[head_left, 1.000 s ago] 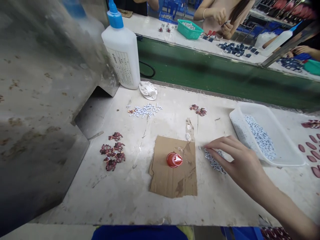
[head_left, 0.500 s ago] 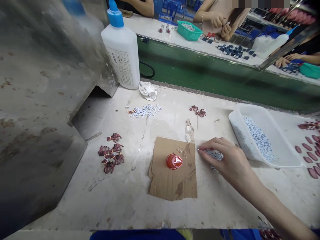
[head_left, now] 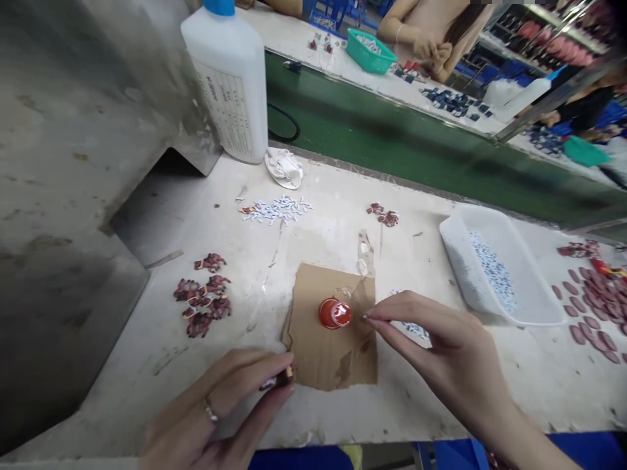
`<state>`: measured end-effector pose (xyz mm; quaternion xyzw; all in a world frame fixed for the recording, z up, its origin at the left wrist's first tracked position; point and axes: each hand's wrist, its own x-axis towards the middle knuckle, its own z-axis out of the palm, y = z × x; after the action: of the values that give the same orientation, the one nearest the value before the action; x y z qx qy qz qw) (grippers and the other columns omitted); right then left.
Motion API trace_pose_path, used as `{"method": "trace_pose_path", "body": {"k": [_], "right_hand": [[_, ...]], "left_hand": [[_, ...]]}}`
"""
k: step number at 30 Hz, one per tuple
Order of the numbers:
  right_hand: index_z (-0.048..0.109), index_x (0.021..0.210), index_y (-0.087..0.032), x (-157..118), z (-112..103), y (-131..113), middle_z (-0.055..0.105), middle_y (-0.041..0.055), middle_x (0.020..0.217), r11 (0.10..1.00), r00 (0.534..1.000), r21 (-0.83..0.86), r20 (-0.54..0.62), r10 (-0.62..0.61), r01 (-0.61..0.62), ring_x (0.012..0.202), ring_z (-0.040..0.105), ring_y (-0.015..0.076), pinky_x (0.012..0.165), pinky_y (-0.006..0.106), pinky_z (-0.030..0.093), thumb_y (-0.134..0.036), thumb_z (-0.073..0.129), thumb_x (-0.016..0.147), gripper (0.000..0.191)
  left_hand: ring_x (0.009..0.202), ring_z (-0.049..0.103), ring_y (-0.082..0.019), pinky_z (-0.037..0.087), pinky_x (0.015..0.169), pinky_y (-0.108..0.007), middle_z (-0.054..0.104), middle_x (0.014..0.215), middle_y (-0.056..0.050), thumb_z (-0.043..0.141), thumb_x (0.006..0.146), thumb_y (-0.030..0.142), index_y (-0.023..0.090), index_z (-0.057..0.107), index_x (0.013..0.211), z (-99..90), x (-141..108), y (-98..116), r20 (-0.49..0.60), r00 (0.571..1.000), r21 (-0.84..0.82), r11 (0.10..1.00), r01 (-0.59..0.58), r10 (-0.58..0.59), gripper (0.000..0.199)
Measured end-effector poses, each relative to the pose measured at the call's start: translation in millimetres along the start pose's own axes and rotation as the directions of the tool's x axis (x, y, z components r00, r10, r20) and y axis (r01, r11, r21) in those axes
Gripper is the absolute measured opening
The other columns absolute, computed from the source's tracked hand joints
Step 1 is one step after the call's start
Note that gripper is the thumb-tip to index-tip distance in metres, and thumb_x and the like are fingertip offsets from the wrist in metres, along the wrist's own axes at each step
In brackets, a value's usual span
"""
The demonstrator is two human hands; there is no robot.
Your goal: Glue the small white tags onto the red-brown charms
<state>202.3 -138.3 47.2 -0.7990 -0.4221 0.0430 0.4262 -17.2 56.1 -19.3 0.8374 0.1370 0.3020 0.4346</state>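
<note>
My left hand [head_left: 230, 405], with a ring on one finger, pinches a small dark figurine [head_left: 283, 378] at the lower left edge of the cardboard [head_left: 313, 365]. On that cardboard sits a small red cap [head_left: 335, 313] with glossy red contents. My right hand [head_left: 441, 346] holds a tiny white piece [head_left: 366, 317] between thumb and forefinger, over the cardboard's right edge. Partly hidden behind the right hand lies a small pile of white and dark pieces [head_left: 415, 328]. Dark red figurines [head_left: 203, 300] lie in a cluster to the left.
A white tray [head_left: 539, 294] with tiny pieces stands right, beside reddish ovals [head_left: 607, 300]. White pieces [head_left: 279, 210], a crumpled wad [head_left: 285, 168] and a large bottle [head_left: 235, 91] are farther back. A metal housing [head_left: 59, 196] fills the left. People work across the green divider [head_left: 353, 124].
My left hand has come into view with a small figurine. My right hand has moved left from the pile to the cardboard's edge with a tiny piece. The view has shifted slightly.
</note>
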Motion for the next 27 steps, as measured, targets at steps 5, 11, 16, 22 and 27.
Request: {"method": "trace_pose_path", "body": {"k": [5,11,16,22,27], "right_hand": [[0.089,0.102,-0.032,-7,6,5,0.092,-0.0012,0.092,0.998,0.998,-0.034,0.011,-0.06,0.06,0.074,0.087,0.0186,0.061,0.022,0.073,-0.013,0.083,0.099,0.02],[0.089,0.108,-0.031,-7,10,8,0.092,-0.0004,0.097,0.99,0.992,-0.068,0.041,-0.122,0.125,0.079,0.088,0.017,0.072,0.021,0.075,-0.01,0.079,0.101,0.024],[0.09,0.113,-0.03,-5,11,9,0.094,-0.0004,0.102,0.983,0.985,-0.071,0.045,-0.164,0.167,0.085,0.091,0.0166,0.081,0.021,0.077,-0.008,0.079,0.102,0.027],[0.089,0.109,-0.036,-10,11,-2,0.094,-0.0034,0.096,0.996,0.996,-0.03,-0.035,-0.079,0.078,0.081,0.09,0.0188,0.071,0.025,0.078,-0.012,0.081,0.099,0.028],[0.089,0.105,-0.041,-18,21,-20,0.095,-0.0054,0.092,0.982,0.999,0.185,0.032,0.028,-0.033,0.083,0.093,0.0223,0.071,0.028,0.08,-0.014,0.083,0.093,0.03]], "left_hand": [[0.096,0.09,-0.008,0.068,0.1,-0.008,0.091,0.116,0.01,0.069,0.119,0.037,0.038,0.076,0.132,0.5,6,11,0.069,0.997,0.084,0.996,0.035,-0.041,0.014],[0.095,0.09,-0.008,0.07,0.095,-0.01,0.091,0.114,0.011,0.065,0.121,0.041,0.039,0.072,0.126,4.6,3,14,0.09,0.993,0.119,0.991,0.064,-0.075,0.009],[0.094,0.089,-0.005,0.067,0.096,-0.006,0.09,0.113,0.012,0.064,0.122,0.042,0.038,0.072,0.126,11.8,9,15,0.12,0.99,0.057,0.997,0.061,-0.068,0.01],[0.095,0.089,-0.004,0.065,0.098,-0.003,0.09,0.112,0.011,0.068,0.12,0.034,0.034,0.073,0.126,17.3,11,18,0.126,0.991,-0.004,0.999,0.054,-0.053,0.008],[0.091,0.089,-0.009,0.07,0.095,-0.009,0.09,0.105,0.006,0.076,0.114,0.024,0.03,0.075,0.123,25.4,15,25,0.085,0.996,-0.154,0.988,0.021,-0.008,0.01]]}}
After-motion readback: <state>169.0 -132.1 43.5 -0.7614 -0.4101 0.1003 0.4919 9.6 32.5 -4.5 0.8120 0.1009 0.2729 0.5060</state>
